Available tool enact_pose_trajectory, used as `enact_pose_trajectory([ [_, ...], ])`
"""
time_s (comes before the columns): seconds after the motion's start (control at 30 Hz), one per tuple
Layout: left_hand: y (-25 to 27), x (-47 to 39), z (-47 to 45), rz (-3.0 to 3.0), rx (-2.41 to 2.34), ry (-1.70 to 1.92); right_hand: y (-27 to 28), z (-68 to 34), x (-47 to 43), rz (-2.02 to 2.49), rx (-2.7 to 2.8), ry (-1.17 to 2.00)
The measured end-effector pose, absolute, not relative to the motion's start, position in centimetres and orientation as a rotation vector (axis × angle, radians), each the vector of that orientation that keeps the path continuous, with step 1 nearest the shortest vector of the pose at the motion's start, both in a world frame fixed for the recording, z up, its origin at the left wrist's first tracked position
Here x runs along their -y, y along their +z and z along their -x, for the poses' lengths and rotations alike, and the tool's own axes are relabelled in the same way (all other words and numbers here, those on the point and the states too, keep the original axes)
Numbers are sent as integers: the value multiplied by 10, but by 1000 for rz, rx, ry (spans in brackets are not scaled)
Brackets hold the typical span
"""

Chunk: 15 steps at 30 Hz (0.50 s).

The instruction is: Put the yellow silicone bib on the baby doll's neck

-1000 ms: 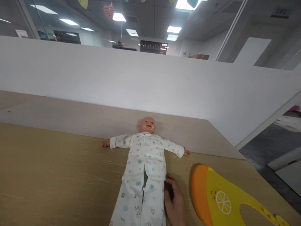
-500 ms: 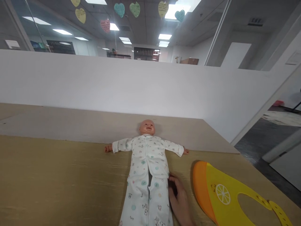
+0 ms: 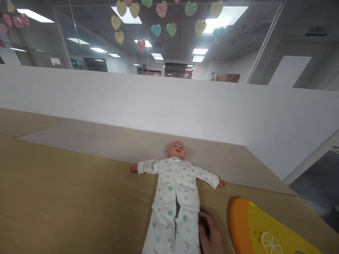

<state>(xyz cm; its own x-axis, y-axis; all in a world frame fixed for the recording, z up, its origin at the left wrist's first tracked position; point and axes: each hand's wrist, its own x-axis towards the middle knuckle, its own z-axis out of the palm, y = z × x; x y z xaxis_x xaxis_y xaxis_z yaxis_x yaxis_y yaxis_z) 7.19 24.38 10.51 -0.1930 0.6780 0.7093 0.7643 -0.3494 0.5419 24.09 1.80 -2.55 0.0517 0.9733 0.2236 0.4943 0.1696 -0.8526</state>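
A baby doll (image 3: 177, 183) lies on its back with both arms spread and its head toward the wall. It wears a white printed long-sleeved top (image 3: 181, 172) and matching trousers (image 3: 164, 231); the top parts at the lower front. At the bottom, my right hand (image 3: 212, 234) rests beside the doll's hip, its fingertips touching the side of the clothing. Its fingers are curved, with a gap between thumb and forefinger and nothing visible held there. My left hand is out of view. The doll's feet are cut off by the lower edge.
A yellow and orange bib (image 3: 254, 225) with a citrus-slice print lies right of my hand, partly out of frame. The wooden tabletop (image 3: 79, 197) meets a paler strip (image 3: 106, 141) along a white wall (image 3: 148, 102). Heart-shaped notes (image 3: 155, 30) stick to the glass above.
The view has swung left and tilted up, so doll, hand and bib appear farther right and slightly lower. My right hand stays at the doll's side.
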Motion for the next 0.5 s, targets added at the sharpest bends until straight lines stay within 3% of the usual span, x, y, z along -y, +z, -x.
enact_pose_trajectory([
  [0.5,68,-179,-63,2111,1659,-1624,-8,-236,-9,1411,1608,716],
])
